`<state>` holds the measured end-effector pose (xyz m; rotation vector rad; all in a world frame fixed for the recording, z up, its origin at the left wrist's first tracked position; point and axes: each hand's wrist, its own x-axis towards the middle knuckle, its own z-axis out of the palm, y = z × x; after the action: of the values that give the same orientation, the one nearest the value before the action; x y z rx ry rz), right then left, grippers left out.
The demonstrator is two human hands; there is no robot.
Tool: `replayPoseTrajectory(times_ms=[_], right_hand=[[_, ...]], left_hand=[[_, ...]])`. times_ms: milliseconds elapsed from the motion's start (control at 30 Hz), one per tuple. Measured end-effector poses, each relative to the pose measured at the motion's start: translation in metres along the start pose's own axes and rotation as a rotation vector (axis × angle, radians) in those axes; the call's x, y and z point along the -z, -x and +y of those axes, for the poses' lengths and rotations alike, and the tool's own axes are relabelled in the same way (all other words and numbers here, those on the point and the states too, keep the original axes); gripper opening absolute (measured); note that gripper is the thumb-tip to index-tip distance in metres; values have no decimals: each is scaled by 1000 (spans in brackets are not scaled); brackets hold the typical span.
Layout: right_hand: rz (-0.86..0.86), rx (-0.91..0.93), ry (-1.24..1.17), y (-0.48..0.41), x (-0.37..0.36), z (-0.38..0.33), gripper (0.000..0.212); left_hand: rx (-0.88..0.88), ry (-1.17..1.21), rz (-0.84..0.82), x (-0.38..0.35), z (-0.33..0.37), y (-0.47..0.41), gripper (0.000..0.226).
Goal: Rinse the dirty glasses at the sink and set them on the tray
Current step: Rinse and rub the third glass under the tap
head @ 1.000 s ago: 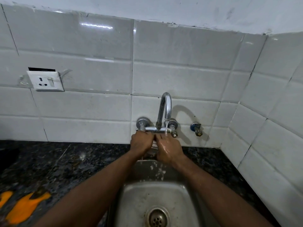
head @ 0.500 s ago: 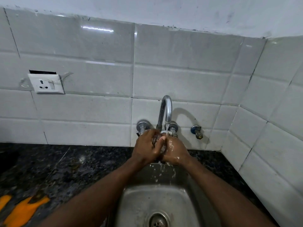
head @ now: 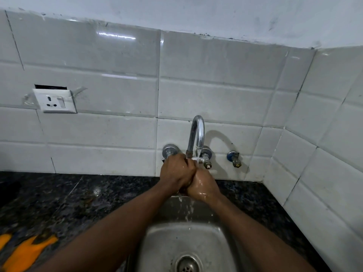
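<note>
Sink (head: 167,244) under running tap (head: 197,132), left hand (head: 176,173) curled round wet right hand (head: 203,185), its own grip unclear

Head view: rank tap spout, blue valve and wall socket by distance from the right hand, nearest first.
From the right hand:
1. Tap spout: just above, its stream running down toward the hand.
2. Blue valve: on the wall, a little to the right.
3. Wall socket: far left, higher on the tiles.

Dark granite countertop (head: 59,197) flanks the left hand (head: 175,173) and right hand (head: 203,185); a steel sink (head: 161,242) sits below them, orange patches (head: 25,254) far left.
</note>
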<state>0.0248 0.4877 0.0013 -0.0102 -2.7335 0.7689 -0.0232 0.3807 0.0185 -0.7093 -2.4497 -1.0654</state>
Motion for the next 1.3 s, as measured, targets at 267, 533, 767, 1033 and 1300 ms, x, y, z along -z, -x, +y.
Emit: replayPoseTrajectory(times_ms=[267, 533, 767, 1033, 1300], right_hand=[[104, -8, -362, 11, -3, 0, 87], [588, -351, -644, -4, -6, -24, 61], [268, -267, -447, -5, 18, -3, 22], [-69, 35, 47, -4, 34, 0, 56], [-25, 307, 523, -8, 40, -12, 72]], left_hand=[[761, 857, -145, -3, -11, -3, 61], [1042, 1423, -365, -12, 9, 35, 54], [493, 583, 89, -11, -7, 18, 25], [521, 313, 153, -6, -9, 2, 37], [490, 322, -63, 4, -13, -8, 32]])
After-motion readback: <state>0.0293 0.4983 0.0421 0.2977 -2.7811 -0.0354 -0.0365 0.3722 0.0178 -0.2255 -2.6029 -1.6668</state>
